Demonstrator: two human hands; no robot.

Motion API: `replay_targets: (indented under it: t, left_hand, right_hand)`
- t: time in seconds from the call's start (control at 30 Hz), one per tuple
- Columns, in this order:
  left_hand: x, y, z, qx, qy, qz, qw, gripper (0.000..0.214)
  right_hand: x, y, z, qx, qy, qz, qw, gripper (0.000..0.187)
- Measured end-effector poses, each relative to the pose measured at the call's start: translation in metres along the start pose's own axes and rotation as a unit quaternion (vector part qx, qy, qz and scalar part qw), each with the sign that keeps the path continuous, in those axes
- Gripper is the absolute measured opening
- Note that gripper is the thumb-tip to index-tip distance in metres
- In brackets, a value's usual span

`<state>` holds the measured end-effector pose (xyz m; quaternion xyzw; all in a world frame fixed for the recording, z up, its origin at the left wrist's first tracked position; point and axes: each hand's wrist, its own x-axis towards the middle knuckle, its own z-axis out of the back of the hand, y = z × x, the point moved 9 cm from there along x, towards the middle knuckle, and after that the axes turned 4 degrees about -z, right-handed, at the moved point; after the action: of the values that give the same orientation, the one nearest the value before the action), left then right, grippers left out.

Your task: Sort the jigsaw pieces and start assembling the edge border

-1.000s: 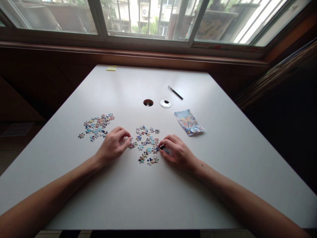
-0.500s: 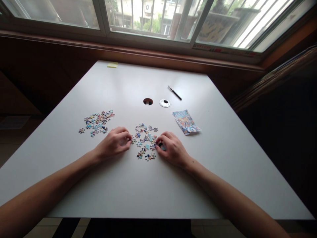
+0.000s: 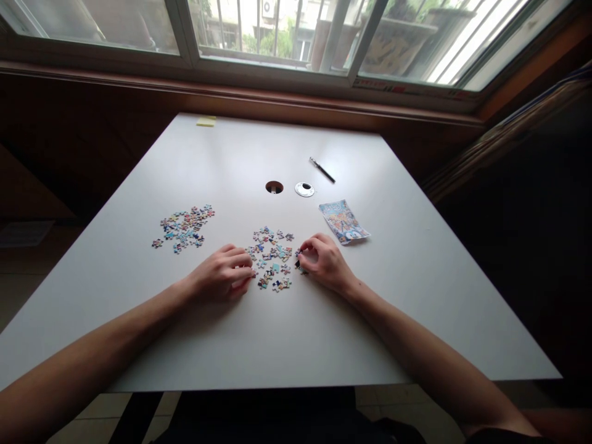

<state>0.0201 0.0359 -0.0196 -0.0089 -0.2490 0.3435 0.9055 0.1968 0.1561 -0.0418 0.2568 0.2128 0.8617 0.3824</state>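
Small colourful jigsaw puzzle pieces [image 3: 275, 267] lie in a loose cluster on the white table [image 3: 259, 345], between my two hands. At the cluster's left edge is my left hand [image 3: 227, 271], its fingers curled and their tips closed at a puzzle piece that they mostly cover. My right hand [image 3: 325, 264] is at the right edge, thumb and forefinger pinched on a small puzzle piece [image 3: 298, 252]. Under that hand more dark and greenish pieces [image 3: 301, 269] show in part. Farther left, a second, denser heap of puzzle pieces [image 3: 185, 228] lies apart from both hands.
A printed picture sheet [image 3: 345, 222] lies beyond my right hand. Behind it are a black pen [image 3: 322, 170], a round metal cover [image 3: 304, 189] and a round hole [image 3: 274, 187] in the tabletop. Yellow sticky notes [image 3: 206, 121] sit at the far edge, below the window.
My left hand has shifted slightly right and nearer to me along the cluster's edge. My right hand has drawn a little away from the cluster, pinching a piece. The whole view has shifted slightly.
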Motion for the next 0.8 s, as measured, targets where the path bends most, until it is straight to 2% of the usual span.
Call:
replay_targets:
  t: [0.13,0.2,0.3,0.43,0.63,0.8]
  left_hand:
    - [0.001,0.013,0.004,-0.026,-0.034,0.079,0.996,0.017]
    - [0.0,0.02,0.003,-0.013,-0.033,0.112,0.993,0.024]
    - [0.002,0.018,-0.009,0.009,0.034,0.095,0.995,0.042]
    - [0.003,0.016,-0.025,0.024,0.121,0.07,0.99,0.063]
    - [0.003,0.027,-0.037,0.027,0.165,0.122,0.978,0.082]
    - [0.007,0.031,-0.038,0.026,0.15,0.16,0.975,0.095]
  right_hand:
    - [0.0,-0.003,-0.003,0.008,0.009,0.001,1.0,0.008]
    - [0.001,-0.004,-0.003,0.013,0.011,0.0,1.0,0.008]
    - [0.001,0.0,-0.001,0.016,0.024,0.017,0.999,0.008]
    - [-0.001,0.009,-0.003,-0.002,0.073,0.07,0.995,0.025]
    - [-0.003,0.009,-0.007,-0.01,0.082,0.08,0.993,0.02]
    - [0.0,0.008,-0.005,0.013,0.061,0.074,0.995,0.014]
